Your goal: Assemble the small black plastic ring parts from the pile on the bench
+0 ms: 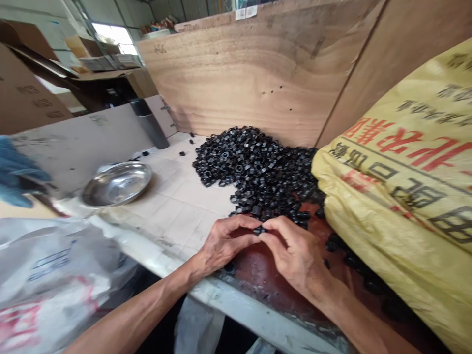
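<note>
My left hand (230,241) and my right hand (291,248) meet over the near edge of the table. Thumb and forefinger of each are pinched on a small black part (260,230), mostly covered by the fingertips; it looks like the black plastic rings close by. Just beyond my fingers lies a big heap of black rings (254,160), some resembling nuts. A reddish-brown surface (258,268) shows beneath my hands.
A yellow woven sack (387,162) leans in from the right. Left of the heap are a steel bowl (118,186) and a dark flask (150,125). Wooden boards (250,73) wall the back. A white sack (55,280) and a blue glove (18,169) occupy the left.
</note>
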`<action>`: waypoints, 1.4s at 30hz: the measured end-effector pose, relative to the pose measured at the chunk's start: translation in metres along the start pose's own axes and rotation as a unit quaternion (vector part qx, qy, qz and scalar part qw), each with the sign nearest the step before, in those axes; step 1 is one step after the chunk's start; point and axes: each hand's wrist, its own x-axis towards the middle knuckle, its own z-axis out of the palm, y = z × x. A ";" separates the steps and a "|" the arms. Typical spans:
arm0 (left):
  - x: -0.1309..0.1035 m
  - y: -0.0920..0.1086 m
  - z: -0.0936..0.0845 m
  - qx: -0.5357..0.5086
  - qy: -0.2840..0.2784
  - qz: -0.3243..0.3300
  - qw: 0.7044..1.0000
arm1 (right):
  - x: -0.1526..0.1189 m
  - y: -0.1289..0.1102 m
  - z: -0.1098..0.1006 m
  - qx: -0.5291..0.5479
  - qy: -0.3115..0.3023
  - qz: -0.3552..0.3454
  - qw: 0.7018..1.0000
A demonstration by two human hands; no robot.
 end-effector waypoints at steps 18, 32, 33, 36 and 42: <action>0.005 -0.011 -0.001 0.105 -0.019 0.035 0.994 | -0.001 0.002 0.002 -0.005 -0.007 0.013 1.000; 0.005 -0.008 0.001 0.059 -0.002 -0.003 0.998 | 0.000 0.003 -0.002 -0.118 -0.075 -0.016 0.990; 0.004 -0.007 0.001 0.041 0.011 -0.017 0.999 | 0.000 0.002 -0.001 -0.096 -0.068 -0.010 0.993; 0.003 -0.003 0.002 -0.009 0.010 -0.039 0.999 | -0.001 0.000 -0.001 -0.074 -0.072 -0.002 0.995; 0.002 -0.005 -0.001 -0.020 0.001 -0.019 1.000 | 0.001 0.002 -0.004 0.010 -0.045 0.007 0.999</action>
